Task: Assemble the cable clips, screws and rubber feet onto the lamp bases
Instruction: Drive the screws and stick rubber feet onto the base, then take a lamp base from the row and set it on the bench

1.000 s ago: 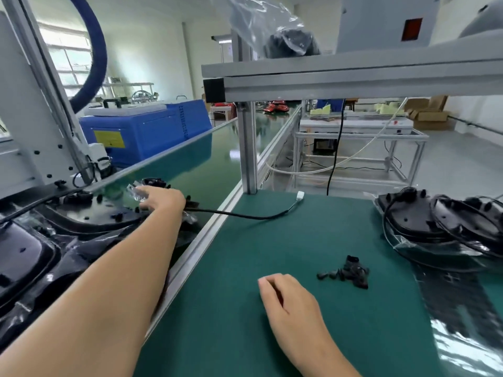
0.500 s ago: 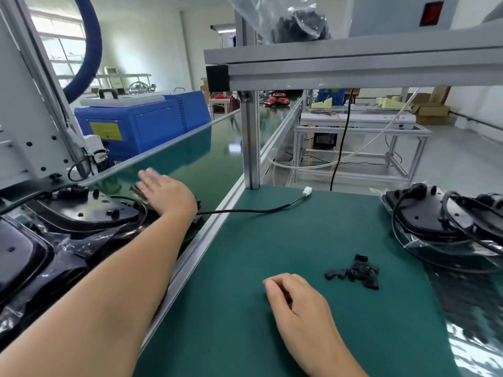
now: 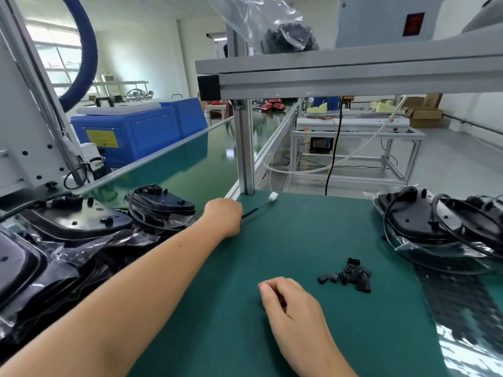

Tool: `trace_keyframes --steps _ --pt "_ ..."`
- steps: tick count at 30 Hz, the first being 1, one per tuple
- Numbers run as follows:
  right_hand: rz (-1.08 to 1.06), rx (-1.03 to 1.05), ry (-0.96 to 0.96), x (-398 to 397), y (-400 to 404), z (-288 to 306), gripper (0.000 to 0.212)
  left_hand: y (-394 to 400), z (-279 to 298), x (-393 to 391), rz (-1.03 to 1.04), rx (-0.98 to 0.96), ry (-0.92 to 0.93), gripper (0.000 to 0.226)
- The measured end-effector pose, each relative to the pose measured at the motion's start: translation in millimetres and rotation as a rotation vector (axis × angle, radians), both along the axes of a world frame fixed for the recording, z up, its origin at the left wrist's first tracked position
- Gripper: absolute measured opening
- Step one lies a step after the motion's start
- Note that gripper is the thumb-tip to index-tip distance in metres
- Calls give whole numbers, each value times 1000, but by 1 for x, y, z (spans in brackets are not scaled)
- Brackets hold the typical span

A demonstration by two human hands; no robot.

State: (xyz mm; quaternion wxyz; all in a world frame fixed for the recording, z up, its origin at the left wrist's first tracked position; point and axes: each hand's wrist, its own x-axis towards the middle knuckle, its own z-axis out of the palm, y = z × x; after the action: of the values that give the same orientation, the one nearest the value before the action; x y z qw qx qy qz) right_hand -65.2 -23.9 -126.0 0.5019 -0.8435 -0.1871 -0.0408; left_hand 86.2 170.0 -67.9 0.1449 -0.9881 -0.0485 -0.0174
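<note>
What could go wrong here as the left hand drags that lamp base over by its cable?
The left hand grips the cable, not the lamp base; pulling may strain the wire or its white connector. The base could snag on the loose plastic bags. The right hand could scatter the small black parts.

The left hand point(image 3: 223, 216) curls with its fingers turned away, hiding whatever it grips; a black cable point(image 3: 254, 210) disappears beneath it. The right hand point(image 3: 292, 303) folds over its own fingers, concealing any contents. Lamp bases point(image 3: 424, 216) at far right run past the frame edge. The small black parts point(image 3: 349, 276) are too small to identify.
</note>
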Motion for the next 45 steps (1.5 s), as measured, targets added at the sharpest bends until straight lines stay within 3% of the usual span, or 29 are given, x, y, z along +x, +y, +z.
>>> trace_keyframes --steps 4,7,12,14,17,21,28,34,37,39,42,45 --pt "8 1 3 -1 0 0 20 41 37 -10 226 -389 -100 22" --pt "5 8 4 -1 1 0 20 79 62 -12 411 -656 -319 17" --pt "8 8 11 -2 1 1 20 129 60 -25 691 -594 -508 36" --pt "6 7 16 -2 0 1 20 127 55 -33 645 -530 -431 24" --pt "-2 9 28 -1 0 0 20 112 51 -36 570 -531 -401 36" --pt "-8 13 54 -2 0 0 21 90 49 -44 495 -532 -454 3" --pt "-16 232 161 -9 -9 13 19 64 43 -58 485 -432 -391 2" --pt "-131 377 90 -2 -89 41 19 11 41 -42 332 -359 -479 17" --pt "-295 444 41 8 -146 50 22 -54 39 -26 124 -537 -484 23" --pt "-403 478 24 15 -179 54 23 -109 36 -15 3 -732 -378 31" --pt "-516 531 0 21 -212 52 22 -192 29 -1 -78 -1037 -132 42" --pt "-611 554 -28 21 -226 40 23 -257 21 8 -120 -1169 -103 50"
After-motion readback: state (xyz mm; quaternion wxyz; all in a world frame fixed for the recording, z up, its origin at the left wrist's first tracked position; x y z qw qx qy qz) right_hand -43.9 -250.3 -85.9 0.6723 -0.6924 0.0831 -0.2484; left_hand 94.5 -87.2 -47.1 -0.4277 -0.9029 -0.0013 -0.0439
